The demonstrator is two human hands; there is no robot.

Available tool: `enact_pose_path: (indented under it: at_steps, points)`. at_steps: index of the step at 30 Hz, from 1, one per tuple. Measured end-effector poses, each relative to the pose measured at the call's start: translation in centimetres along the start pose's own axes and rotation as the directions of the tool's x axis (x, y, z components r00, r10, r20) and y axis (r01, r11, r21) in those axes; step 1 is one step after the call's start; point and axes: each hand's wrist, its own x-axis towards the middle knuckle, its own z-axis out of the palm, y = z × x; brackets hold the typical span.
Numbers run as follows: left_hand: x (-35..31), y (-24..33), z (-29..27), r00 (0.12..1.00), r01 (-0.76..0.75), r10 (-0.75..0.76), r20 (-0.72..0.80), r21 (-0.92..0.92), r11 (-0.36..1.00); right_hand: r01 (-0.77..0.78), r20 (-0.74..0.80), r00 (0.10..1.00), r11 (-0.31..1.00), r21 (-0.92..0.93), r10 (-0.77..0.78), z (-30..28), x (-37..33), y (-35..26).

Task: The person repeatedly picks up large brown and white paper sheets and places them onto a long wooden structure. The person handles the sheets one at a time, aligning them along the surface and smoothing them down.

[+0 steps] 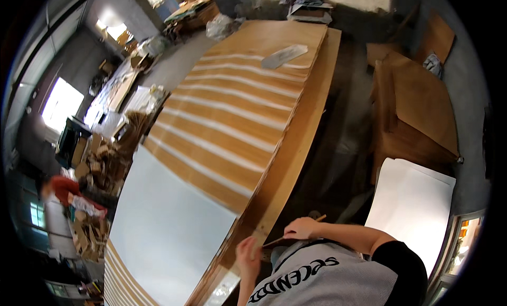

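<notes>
My right hand [301,228] is closed around a thin wooden stick [273,242], held in front of my body beside the table's edge. One end of the stick pokes out past my fist; the other points at my left hand [248,256]. That hand is blurred, so I cannot tell whether its fingers grip the stick's tip. Both hands are by the near right edge of a long stack of brown sheets [227,102] with pale stripes across its top. A plain white sheet [169,221] lies over the stack's nearer part.
A flat greyish piece [284,56] rests at the stack's far end. Clear plastic [224,290] lies by my left forearm. On the right stand brown panels [417,94] and white sheets [409,205]. Cardboard scraps [100,163] and a person in red [66,189] are at the left.
</notes>
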Motion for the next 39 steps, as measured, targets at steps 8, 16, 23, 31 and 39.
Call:
enact_pose_path:
  at_steps: [8, 16, 23, 31, 39]
  points:
    - [11.4, 5.7, 12.3, 0.772, -0.107, 0.187, 0.607, -0.166, 0.98, 0.029, -0.41, 0.909, 0.969, 0.247, 0.078, -7.3, -6.4, 9.2]
    - [27.1, 9.7, 25.6, 0.551, -0.186, 0.368, 0.749, -0.319, 0.929, -0.254, -0.483, 0.773, 0.898, 0.358, 0.411, -17.0, -8.8, 18.3]
    - [41.4, 19.2, 36.1, 0.43, -0.152, 0.511, 0.744, -0.498, 0.854, -0.457, -0.518, 0.574, 0.774, 0.439, 0.633, -30.3, -13.9, 23.9]
    - [54.2, 29.6, 45.1, 0.333, -0.182, 0.586, 0.739, -0.559, 0.809, -0.356, -0.651, 0.37, 0.748, 0.56, 0.663, -40.0, -14.8, 30.2]
    - [61.4, 35.0, 58.1, 0.11, -0.113, 0.472, 0.875, -0.46, 0.881, -0.059, -0.558, 0.5, 0.669, 0.741, 0.662, -50.0, -15.9, 41.6]
